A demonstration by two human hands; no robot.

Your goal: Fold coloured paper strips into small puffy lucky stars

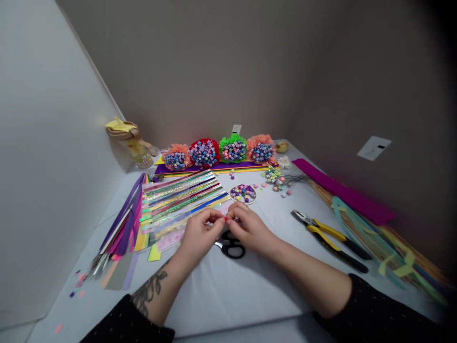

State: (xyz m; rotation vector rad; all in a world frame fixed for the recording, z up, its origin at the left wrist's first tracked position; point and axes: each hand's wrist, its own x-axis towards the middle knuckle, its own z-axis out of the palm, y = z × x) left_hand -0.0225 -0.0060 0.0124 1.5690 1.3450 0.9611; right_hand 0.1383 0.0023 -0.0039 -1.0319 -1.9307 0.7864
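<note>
Left hand (pixel 203 229) and right hand (pixel 249 227) meet mid-table, thumbs and forefingers pinching tiny red piece (pixel 225 218) between them. Black-handled metal scissors (pixel 226 243) lie just near side, blades partly hidden by left hand. Shiny multicoloured strips (pixel 185 200) left; round dish (pixel 246 203) of small purple and pastel stars (pixel 243 192) just beyond; yellow-and-black metal pliers (pixel 308 223) right.

Your left hand (pixel 200 232) and right hand (pixel 249 228) almost meet, each in a thumb-and-finger pinch, your leaf-tattooed left forearm (pixel 166 286) and right forearm (pixel 312 274) slant inward.
</note>
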